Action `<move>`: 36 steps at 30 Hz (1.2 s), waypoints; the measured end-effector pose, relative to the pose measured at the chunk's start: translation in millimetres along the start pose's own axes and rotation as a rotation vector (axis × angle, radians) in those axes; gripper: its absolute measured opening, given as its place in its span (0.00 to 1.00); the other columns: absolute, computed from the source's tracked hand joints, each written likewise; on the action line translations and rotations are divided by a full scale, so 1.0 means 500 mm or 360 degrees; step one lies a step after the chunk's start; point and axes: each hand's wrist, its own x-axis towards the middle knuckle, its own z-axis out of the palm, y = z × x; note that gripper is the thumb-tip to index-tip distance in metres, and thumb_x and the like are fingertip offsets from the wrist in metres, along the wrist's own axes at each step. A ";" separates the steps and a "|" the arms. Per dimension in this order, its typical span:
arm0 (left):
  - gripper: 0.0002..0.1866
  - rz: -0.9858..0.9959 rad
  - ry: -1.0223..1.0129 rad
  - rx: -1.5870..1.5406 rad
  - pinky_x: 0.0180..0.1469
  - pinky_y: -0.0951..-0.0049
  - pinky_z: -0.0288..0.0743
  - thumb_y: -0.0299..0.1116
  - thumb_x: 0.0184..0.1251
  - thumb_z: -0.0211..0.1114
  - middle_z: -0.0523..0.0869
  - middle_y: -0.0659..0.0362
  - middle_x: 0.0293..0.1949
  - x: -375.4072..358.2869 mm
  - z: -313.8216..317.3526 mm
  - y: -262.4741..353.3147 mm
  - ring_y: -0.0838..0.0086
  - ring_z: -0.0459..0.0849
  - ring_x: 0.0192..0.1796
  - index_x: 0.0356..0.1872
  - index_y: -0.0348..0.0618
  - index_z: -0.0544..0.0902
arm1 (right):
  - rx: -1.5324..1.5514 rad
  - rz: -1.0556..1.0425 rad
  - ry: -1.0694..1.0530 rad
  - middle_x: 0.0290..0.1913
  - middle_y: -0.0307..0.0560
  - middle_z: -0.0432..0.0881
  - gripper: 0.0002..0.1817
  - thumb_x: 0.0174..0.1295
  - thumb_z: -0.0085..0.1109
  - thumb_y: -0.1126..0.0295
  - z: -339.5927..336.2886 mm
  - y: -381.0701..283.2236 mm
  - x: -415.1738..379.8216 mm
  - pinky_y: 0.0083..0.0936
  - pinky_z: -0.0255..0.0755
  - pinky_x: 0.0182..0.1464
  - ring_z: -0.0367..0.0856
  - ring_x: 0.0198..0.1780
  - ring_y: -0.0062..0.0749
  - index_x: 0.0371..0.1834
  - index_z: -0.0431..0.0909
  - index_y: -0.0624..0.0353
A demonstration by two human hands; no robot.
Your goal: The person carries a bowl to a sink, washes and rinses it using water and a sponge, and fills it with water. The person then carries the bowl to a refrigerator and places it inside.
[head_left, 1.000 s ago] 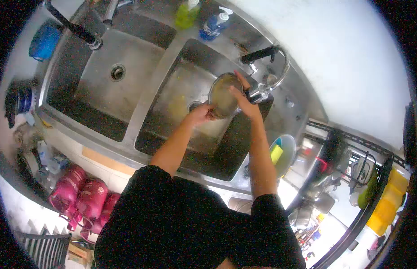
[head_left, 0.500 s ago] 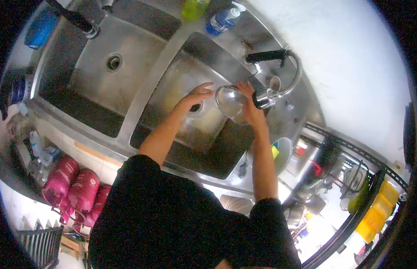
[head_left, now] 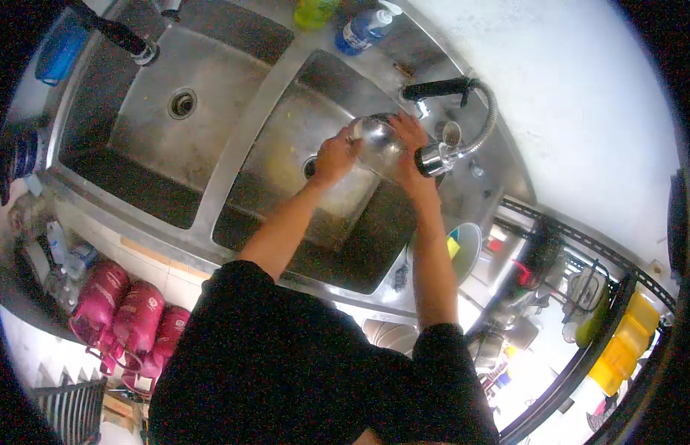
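A shiny rounded metal bowl (head_left: 377,141) is held over the right sink basin (head_left: 285,126), close to the spray head (head_left: 432,159) of the right tap. My left hand (head_left: 336,156) grips its left edge with the fingers curled. Spread over its right side, my right hand (head_left: 410,144) holds it from beside the spray head. The bowl's far rim and underside are partly hidden by my hands. Below my left hand the drain (head_left: 310,167) is partly visible.
The left basin (head_left: 182,141) has its own black tap (head_left: 122,33). A blue soap bottle (head_left: 362,33) and a green bottle (head_left: 315,11) stand behind. A bowl with a sponge (head_left: 471,252) sits right. Pink gas cylinders (head_left: 137,319) stand lower left, a rack (head_left: 582,237) at right.
My left hand has moved right and closed on the bowl's edge. The bowl has turned and shifted slightly upward in the view, and my right hand stays on it.
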 end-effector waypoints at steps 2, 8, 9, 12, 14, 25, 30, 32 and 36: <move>0.18 -0.0173 0.0005 -0.0154 0.38 0.56 0.77 0.36 0.60 0.63 0.86 0.51 0.32 -0.014 0.022 0.006 0.53 0.84 0.36 0.51 0.46 0.77 | -0.0115 0.0016 -0.0008 0.58 0.55 0.76 0.24 0.53 0.47 0.82 0.011 0.010 -0.007 0.42 0.58 0.67 0.68 0.64 0.53 0.56 0.75 0.58; 0.09 0.0314 0.0241 0.0269 0.37 0.57 0.76 0.34 0.60 0.63 0.85 0.50 0.30 0.016 -0.010 0.036 0.52 0.84 0.36 0.39 0.44 0.79 | 0.0158 0.0119 -0.0041 0.55 0.54 0.77 0.22 0.56 0.45 0.82 0.014 0.027 -0.050 0.39 0.61 0.65 0.71 0.61 0.49 0.55 0.75 0.57; 0.08 0.0313 0.0249 0.0330 0.37 0.58 0.76 0.34 0.60 0.63 0.85 0.50 0.30 0.015 -0.017 0.034 0.52 0.84 0.35 0.39 0.44 0.79 | 0.0199 0.0122 -0.0060 0.55 0.53 0.77 0.22 0.57 0.45 0.82 0.026 0.040 -0.067 0.39 0.62 0.65 0.71 0.61 0.48 0.55 0.75 0.57; 0.07 0.0439 0.0051 0.0206 0.35 0.62 0.75 0.33 0.61 0.63 0.85 0.50 0.30 0.031 -0.004 0.009 0.56 0.84 0.33 0.38 0.44 0.81 | 0.0803 0.0873 -0.0070 0.53 0.49 0.79 0.19 0.60 0.48 0.77 0.055 0.034 -0.099 0.33 0.64 0.63 0.73 0.59 0.39 0.54 0.75 0.55; 0.08 0.0492 -0.0256 0.0003 0.34 0.66 0.75 0.33 0.61 0.63 0.86 0.51 0.30 0.039 -0.002 -0.035 0.62 0.85 0.32 0.39 0.43 0.82 | 0.0406 0.0923 -0.0150 0.50 0.52 0.80 0.16 0.56 0.53 0.73 0.060 0.049 -0.111 0.34 0.67 0.60 0.75 0.56 0.43 0.49 0.78 0.56; 0.17 -0.1074 -0.0631 -0.0693 0.40 0.63 0.81 0.23 0.57 0.59 0.82 0.51 0.43 -0.078 -0.031 -0.129 0.65 0.83 0.40 0.50 0.34 0.75 | -0.0884 0.1883 0.0408 0.47 0.57 0.80 0.27 0.54 0.63 0.56 -0.192 0.165 -0.554 0.41 0.70 0.56 0.78 0.48 0.55 0.54 0.74 0.57; 0.21 -0.0957 -0.0631 -0.1129 0.48 0.57 0.79 0.22 0.60 0.57 0.79 0.51 0.48 -0.105 0.008 -0.035 0.60 0.80 0.48 0.56 0.37 0.70 | -0.0831 0.1810 -0.0116 0.49 0.61 0.78 0.33 0.51 0.64 0.54 -0.112 0.177 -0.667 0.44 0.72 0.55 0.77 0.50 0.58 0.60 0.69 0.55; 0.21 -0.0659 -0.0840 -0.0976 0.51 0.55 0.78 0.23 0.62 0.56 0.78 0.50 0.50 -0.095 0.005 -0.067 0.59 0.79 0.51 0.58 0.39 0.69 | -0.0551 0.1934 0.0082 0.46 0.61 0.79 0.29 0.51 0.63 0.61 -0.099 0.216 -0.718 0.46 0.73 0.52 0.78 0.48 0.57 0.57 0.71 0.57; 0.22 -0.0769 -0.0968 -0.1059 0.53 0.52 0.77 0.29 0.68 0.55 0.75 0.50 0.57 -0.062 -0.002 -0.072 0.57 0.77 0.55 0.62 0.43 0.65 | -0.0354 0.2105 0.0584 0.48 0.66 0.79 0.29 0.50 0.58 0.73 -0.221 0.130 -0.595 0.44 0.73 0.51 0.79 0.49 0.61 0.60 0.68 0.61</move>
